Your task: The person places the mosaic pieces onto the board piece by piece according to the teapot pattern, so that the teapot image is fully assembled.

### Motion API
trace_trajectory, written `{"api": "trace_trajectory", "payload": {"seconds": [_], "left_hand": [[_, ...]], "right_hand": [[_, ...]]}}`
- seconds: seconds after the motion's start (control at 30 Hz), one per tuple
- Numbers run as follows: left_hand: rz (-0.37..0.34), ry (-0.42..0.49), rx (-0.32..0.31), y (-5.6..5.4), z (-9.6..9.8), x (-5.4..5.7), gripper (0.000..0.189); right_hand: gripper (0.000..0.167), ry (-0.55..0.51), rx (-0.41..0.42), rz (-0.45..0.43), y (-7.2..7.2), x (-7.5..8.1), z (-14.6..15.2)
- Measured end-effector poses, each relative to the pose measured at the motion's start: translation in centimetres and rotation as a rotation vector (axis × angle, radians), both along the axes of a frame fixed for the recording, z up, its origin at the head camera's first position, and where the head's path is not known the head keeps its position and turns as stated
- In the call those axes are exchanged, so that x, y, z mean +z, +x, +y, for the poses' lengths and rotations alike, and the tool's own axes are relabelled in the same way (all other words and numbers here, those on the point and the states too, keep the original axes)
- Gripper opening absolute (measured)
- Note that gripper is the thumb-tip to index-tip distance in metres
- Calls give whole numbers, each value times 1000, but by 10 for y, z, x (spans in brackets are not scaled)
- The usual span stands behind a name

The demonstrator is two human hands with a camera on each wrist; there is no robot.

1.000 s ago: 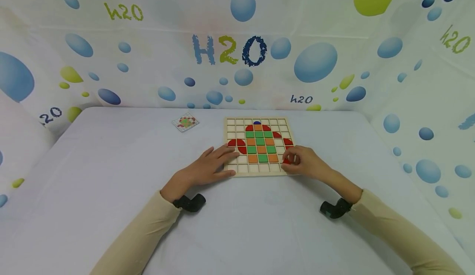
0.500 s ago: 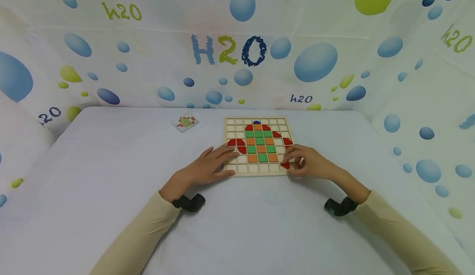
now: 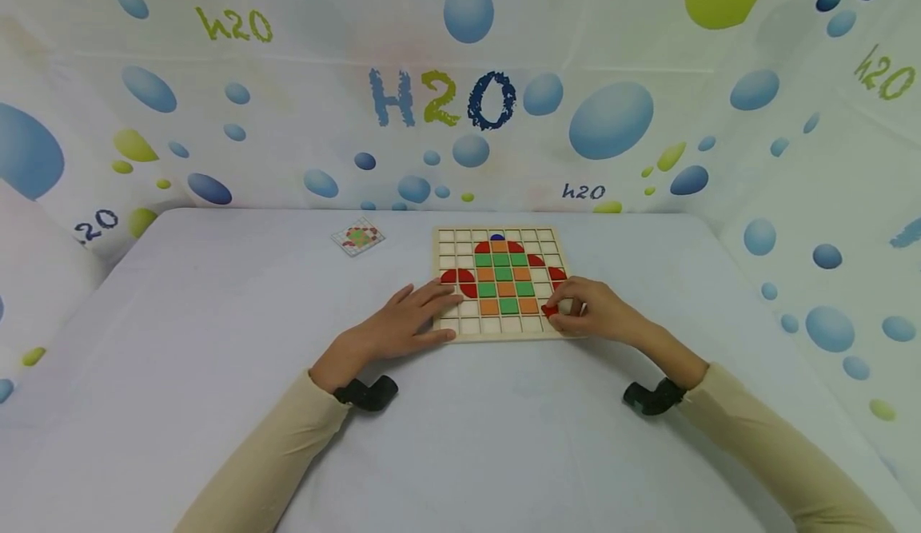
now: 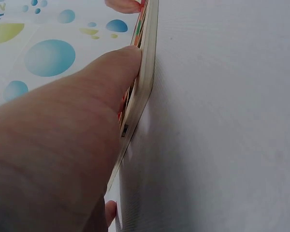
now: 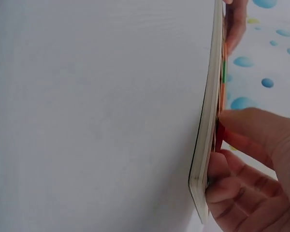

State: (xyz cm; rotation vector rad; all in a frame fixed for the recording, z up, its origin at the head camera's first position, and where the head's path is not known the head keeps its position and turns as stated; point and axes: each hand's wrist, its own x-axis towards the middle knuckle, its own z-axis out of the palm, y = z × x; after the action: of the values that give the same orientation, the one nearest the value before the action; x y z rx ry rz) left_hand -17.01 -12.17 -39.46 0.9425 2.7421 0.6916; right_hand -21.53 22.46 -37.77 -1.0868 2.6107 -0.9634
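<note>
A wooden grid board (image 3: 496, 327) lies on the table, with orange square tiles (image 3: 506, 288), green square tiles (image 3: 508, 306), red rounded tiles (image 3: 448, 276) and one blue tile (image 3: 497, 237) in its cells. With fingers spread, my left hand (image 3: 399, 325) rests on the board's left edge; its thumb lies along the rim in the left wrist view. My right hand (image 3: 597, 309) pinches a red tile (image 3: 549, 310) between thumb and index finger at the lower right cells. That tile is partly hidden by the fingertips, so its full shape cannot be made out.
A small pattern card (image 3: 358, 236) with a coloured grid lies on the white tablecloth (image 3: 460, 453), left of the board. Behind the table hangs a white backdrop (image 3: 302, 117) printed with blue and green drops. Black wrist cameras (image 3: 368, 393) are on both wrists.
My right hand drew slightly toward me with the red tile, turning it, then moved back up to the cell beside the orange tile's row. The left hand stayed still.
</note>
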Motion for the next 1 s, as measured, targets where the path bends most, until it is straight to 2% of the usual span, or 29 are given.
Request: {"api": "trace_trajectory", "payload": {"seconds": [0.33,0.57,0.8,1.0], "left_hand": [[-22,-7,0,1,2,0,63],[-12,-6,0,0,1,1,63],[-19,-6,-3,-2,0,-2,63],[-5,-6,-5,-2,-1,-3,63]], "right_hand": [[13,31,-138,-40,1,-1,-9],[12,48,-79,-24,-6,3,-7],[13,87,-24,-45,-13,8,-4],[12,66,-10,-35,-17,4,-3]]}}
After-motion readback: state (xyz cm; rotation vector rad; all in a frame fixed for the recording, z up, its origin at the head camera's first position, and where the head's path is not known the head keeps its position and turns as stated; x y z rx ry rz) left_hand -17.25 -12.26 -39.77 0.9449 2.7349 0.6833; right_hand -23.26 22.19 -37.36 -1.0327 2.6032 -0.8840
